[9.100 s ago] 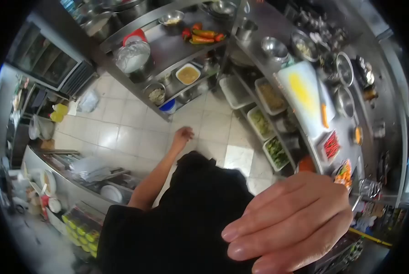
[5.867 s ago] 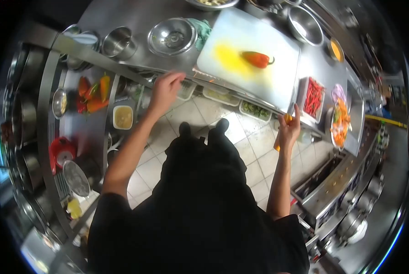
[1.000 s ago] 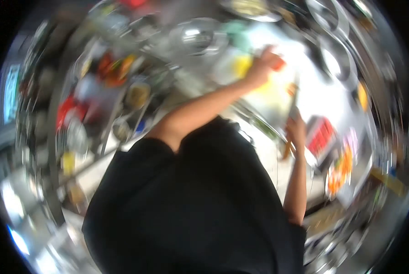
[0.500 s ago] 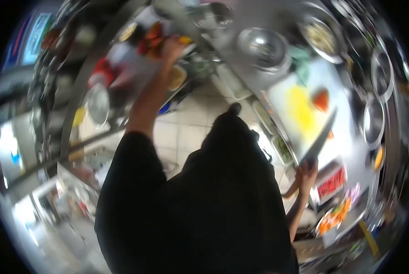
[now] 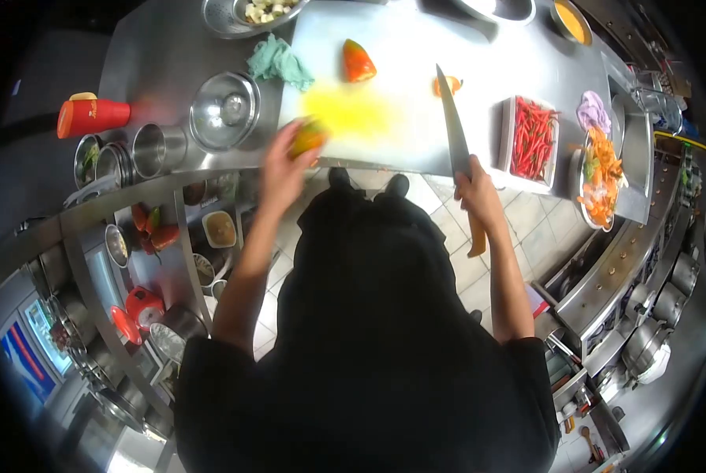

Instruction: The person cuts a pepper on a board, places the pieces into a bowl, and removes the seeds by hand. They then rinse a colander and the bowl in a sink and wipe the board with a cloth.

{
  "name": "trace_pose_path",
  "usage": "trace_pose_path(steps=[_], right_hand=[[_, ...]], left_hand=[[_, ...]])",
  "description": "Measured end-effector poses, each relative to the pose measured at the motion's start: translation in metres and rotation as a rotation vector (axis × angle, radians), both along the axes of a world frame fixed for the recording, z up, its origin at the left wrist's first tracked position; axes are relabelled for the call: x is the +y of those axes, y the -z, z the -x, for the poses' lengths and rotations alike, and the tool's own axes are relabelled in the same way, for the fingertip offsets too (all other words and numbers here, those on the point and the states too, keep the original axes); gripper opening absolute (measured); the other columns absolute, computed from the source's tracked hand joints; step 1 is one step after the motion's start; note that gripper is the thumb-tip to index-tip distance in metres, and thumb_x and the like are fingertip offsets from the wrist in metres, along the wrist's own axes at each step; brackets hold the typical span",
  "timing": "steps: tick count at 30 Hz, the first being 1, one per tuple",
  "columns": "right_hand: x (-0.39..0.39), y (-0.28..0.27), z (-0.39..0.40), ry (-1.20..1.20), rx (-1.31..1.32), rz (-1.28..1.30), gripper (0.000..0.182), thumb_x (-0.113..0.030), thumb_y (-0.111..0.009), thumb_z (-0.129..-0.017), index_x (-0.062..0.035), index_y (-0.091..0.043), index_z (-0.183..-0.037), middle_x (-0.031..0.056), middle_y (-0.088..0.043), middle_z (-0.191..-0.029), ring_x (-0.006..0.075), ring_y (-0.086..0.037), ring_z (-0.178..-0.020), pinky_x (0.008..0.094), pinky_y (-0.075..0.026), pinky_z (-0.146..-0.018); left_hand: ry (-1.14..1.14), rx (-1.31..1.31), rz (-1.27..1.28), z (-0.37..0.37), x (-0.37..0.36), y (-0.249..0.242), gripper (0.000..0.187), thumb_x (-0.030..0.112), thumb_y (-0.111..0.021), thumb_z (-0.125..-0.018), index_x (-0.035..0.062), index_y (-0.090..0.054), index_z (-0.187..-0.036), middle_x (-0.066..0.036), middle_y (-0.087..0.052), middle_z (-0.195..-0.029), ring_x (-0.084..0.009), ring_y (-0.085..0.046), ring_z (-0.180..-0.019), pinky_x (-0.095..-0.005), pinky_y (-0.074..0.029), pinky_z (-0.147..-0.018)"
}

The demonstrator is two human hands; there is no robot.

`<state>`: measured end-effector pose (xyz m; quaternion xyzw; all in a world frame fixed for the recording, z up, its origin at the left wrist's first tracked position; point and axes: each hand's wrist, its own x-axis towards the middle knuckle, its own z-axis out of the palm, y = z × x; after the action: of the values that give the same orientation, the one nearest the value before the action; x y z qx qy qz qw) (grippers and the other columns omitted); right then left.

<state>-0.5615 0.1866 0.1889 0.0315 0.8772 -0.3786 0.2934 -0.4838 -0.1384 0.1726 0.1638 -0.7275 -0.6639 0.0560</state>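
In my left hand is a red, yellow and green bell pepper, slightly blurred, by the near left edge of the white cutting board. My right hand is closed round the handle of a large knife. Its blade points away from me over the board. A red-orange pepper piece lies on the board's far left part. Close to the blade's tip is a smaller orange pepper piece. Yellow colouring marks the board between my hands.
A steel bowl and a green cloth sit left of the board. At right stand a container of red chillies and a bowl of orange and white scraps. More red peppers lie on the left-hand counter.
The view has swung round to face the board. My left hand has left the peppers on the other counter and come to the board with one. The knife has stayed in my right hand.
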Motion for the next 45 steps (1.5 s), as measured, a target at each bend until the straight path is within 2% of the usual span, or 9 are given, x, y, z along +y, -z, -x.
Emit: trace_pose_path(steps=[2,7,22,32,36,37,38,40,45], right_hand=[[0.008,0.002,-0.004,-0.116,0.221,-0.143,0.022,-0.009,-0.050,-0.086,-0.0004,-0.040,-0.104,0.0310,-0.057,-0.069,0.0493,-0.056,-0.069,0.0540,-0.043,-0.060],[0.005,-0.002,-0.035,-0.201,0.356,-0.310,0.021,-0.004,-0.045,-0.085,0.0029,-0.040,-0.104,0.0282,-0.058,-0.065,0.0471,-0.058,-0.065,0.0538,-0.046,-0.059],[0.003,-0.056,-0.053,-0.309,0.177,-0.348,0.030,0.004,-0.046,-0.074,0.0064,-0.041,-0.103,0.0277,-0.057,-0.062,0.0448,-0.059,-0.060,0.0526,-0.046,-0.057],[-0.044,0.037,0.039,-0.373,0.354,-0.302,0.039,-0.001,-0.050,-0.073,0.0041,-0.041,-0.110,0.0285,-0.061,-0.073,0.0453,-0.060,-0.069,0.0516,-0.048,-0.065],[-0.021,0.053,0.045,-0.394,0.455,-0.001,0.023,-0.008,-0.047,-0.082,0.0048,-0.054,-0.100,0.0260,-0.062,-0.079,0.0400,-0.061,-0.071,0.0455,-0.049,-0.063],[-0.022,0.036,0.045,-0.284,0.121,-0.054,0.022,-0.008,-0.048,-0.084,0.0034,-0.053,-0.103,0.0213,-0.061,-0.075,0.0310,-0.061,-0.064,0.0414,-0.047,-0.059],[-0.038,0.008,0.043,-0.123,-0.092,-0.162,0.022,-0.010,-0.049,-0.086,0.0024,-0.051,-0.104,0.0161,-0.060,-0.074,0.0241,-0.057,-0.061,0.0388,-0.045,-0.056],[-0.025,0.019,0.037,-0.366,0.279,0.133,0.022,-0.009,-0.050,-0.087,0.0008,-0.049,-0.106,0.0087,-0.058,-0.072,0.0206,-0.055,-0.059,0.0336,-0.044,-0.054],[-0.005,0.014,0.005,-0.138,0.021,0.124,0.021,-0.013,-0.053,-0.090,-0.0023,-0.044,-0.106,0.0057,-0.053,-0.064,0.0097,-0.047,-0.045,0.0230,-0.035,-0.037]], left_hand=[[0.236,0.233,0.448,0.060,0.049,0.015,0.050,0.005,-0.071,-0.075,0.0021,-0.050,-0.120,-0.012,-0.057,-0.112,-0.0265,-0.057,-0.107,-0.0349,-0.045,-0.091],[0.405,0.348,0.777,0.116,0.108,0.022,0.036,0.008,-0.069,-0.074,0.0065,-0.051,-0.106,-0.012,-0.055,-0.102,-0.0336,-0.054,-0.096,-0.0406,-0.045,-0.079],[0.439,0.309,0.957,0.121,0.122,0.026,0.034,0.010,-0.065,-0.077,0.0119,-0.055,-0.110,-0.002,-0.054,-0.099,-0.0231,-0.053,-0.091,-0.0368,-0.040,-0.073],[0.362,0.327,0.909,0.106,0.129,0.036,0.036,0.006,-0.065,-0.072,0.0133,-0.056,-0.106,-0.001,-0.055,-0.108,-0.0213,-0.051,-0.100,-0.0385,-0.035,-0.078],[0.105,0.429,0.867,0.126,0.093,0.060,0.027,0.005,-0.059,-0.070,0.0120,-0.061,-0.096,-0.007,-0.056,-0.101,-0.0272,-0.051,-0.101,-0.0446,-0.034,-0.083],[-0.148,0.512,0.742,0.124,0.092,0.070,0.026,0.004,-0.059,-0.071,0.0105,-0.063,-0.095,-0.009,-0.055,-0.106,-0.0304,-0.051,-0.102,-0.0470,-0.035,-0.089],[-0.056,0.576,0.768,0.100,0.072,0.048,0.028,0.003,-0.059,-0.071,0.0095,-0.063,-0.097,-0.010,-0.055,-0.111,-0.0297,-0.051,-0.105,-0.0439,-0.037,-0.090],[0.072,0.458,0.812,0.040,0.028,0.001,0.029,-0.001,-0.056,-0.073,0.0083,-0.062,-0.099,-0.009,-0.055,-0.115,-0.0284,-0.053,-0.106,-0.0368,-0.042,-0.088],[-1.120,-0.111,0.791,-0.147,-0.164,0.070,0.040,-0.007,-0.055,-0.065,0.0044,-0.053,-0.103,-0.011,-0.049,-0.088,-0.0285,-0.050,-0.079,-0.0376,-0.043,-0.066]])
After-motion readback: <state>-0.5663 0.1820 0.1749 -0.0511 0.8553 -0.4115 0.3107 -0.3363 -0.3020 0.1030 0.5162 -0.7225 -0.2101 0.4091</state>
